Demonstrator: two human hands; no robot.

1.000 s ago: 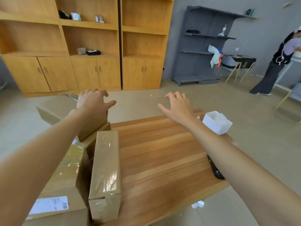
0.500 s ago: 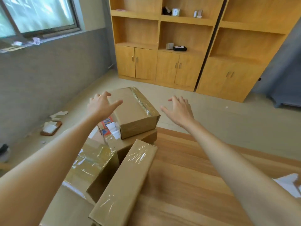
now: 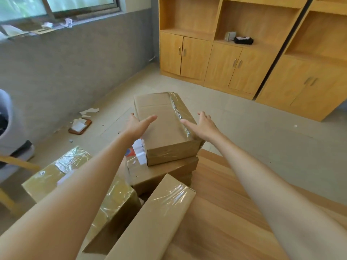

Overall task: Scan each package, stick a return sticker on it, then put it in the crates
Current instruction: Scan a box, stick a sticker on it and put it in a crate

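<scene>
The left hand is spread, thumb lying across the top face of the uppermost package and the fingers dropped over its left edge, where only their knuckles show; whether they press the side wall cannot be told. The right hand is likewise spread, thumb reaching onto the shiny taped right edge of the same box, the fingers beyond it and partly hidden behind the box's corner; contact on that side is unclear.

The package, plain brown cardboard with clear tape along its right side, sits on top of a flatter box; a white and red label pokes out between the two, its print too small to read and its left part covered by the left forearm. Just in front lies a long carton with a band of clear tape, its near end cut off by the bottom of the frame; to its left a tape-wrapped box is largely crossed by the left forearm, so its full outline is lost.

The stack stands at the far left corner of a wooden table, whose near and right parts run out of view; past it the floor carries scraps of paper and a small brown tray near the grey wall. A white rounded object at the left edge is cropped and cannot be identified. Wooden cabinets line the far wall; a small grey item and a black item rest on an open shelf, too blurred to name.
</scene>
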